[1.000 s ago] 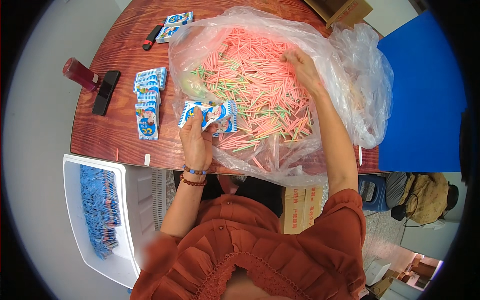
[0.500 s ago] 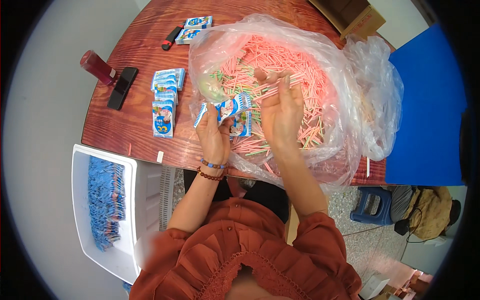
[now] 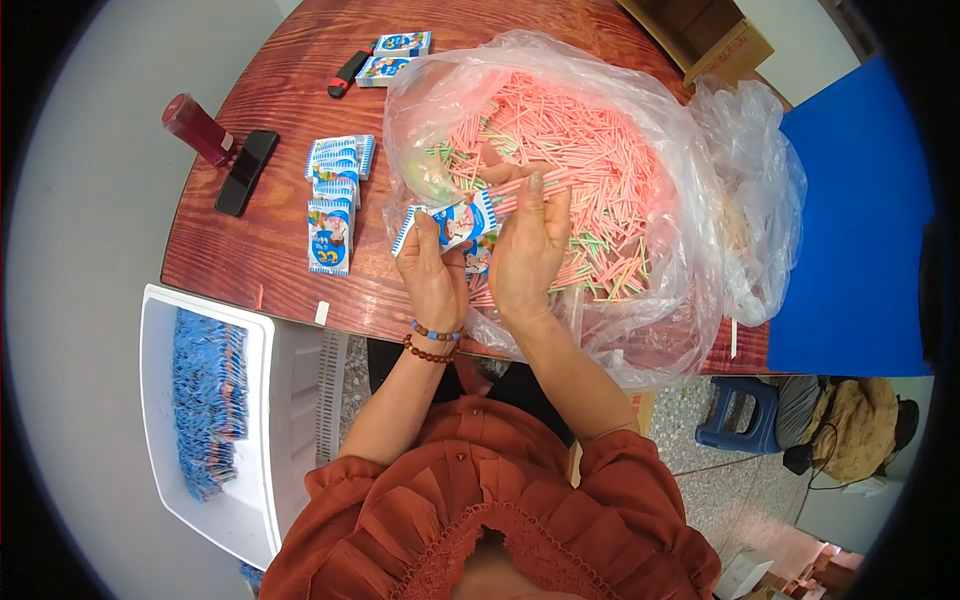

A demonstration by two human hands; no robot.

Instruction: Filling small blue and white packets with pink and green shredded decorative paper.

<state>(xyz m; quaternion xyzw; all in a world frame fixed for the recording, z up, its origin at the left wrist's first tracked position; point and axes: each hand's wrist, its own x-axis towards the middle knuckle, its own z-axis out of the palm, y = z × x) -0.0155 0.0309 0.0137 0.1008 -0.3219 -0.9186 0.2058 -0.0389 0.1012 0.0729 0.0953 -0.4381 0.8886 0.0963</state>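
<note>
My left hand [image 3: 432, 275] is closed on a small blue-and-white printed packet [image 3: 455, 222], thumb on top, at the near left of a big clear plastic bag [image 3: 420, 95]. Pinched in my right hand [image 3: 527, 250] are several thin pink sticks [image 3: 508, 194], whose left ends meet the packet's right end. Whether their tips are inside it I cannot tell. The bag lies open, full of loose pink sticks [image 3: 590, 120] with some green and yellowish ones among them. Another blue-and-white packet [image 3: 478, 255] shows partly behind my left hand.
Left of the bag lies a row of similar packets [image 3: 332, 205]; packet stacks [image 3: 385, 70] and a black-and-red cutter [image 3: 348, 75] are farther back. A phone [image 3: 247, 172] and red bottle [image 3: 198, 130] stand left. A white bin [image 3: 262, 420] holds blue packets. A cardboard box [image 3: 735, 50] stands far right.
My right hand has moved left and nearer with its sticks, up to the packet's end. My left hand has shifted slightly right, still holding the packet.
</note>
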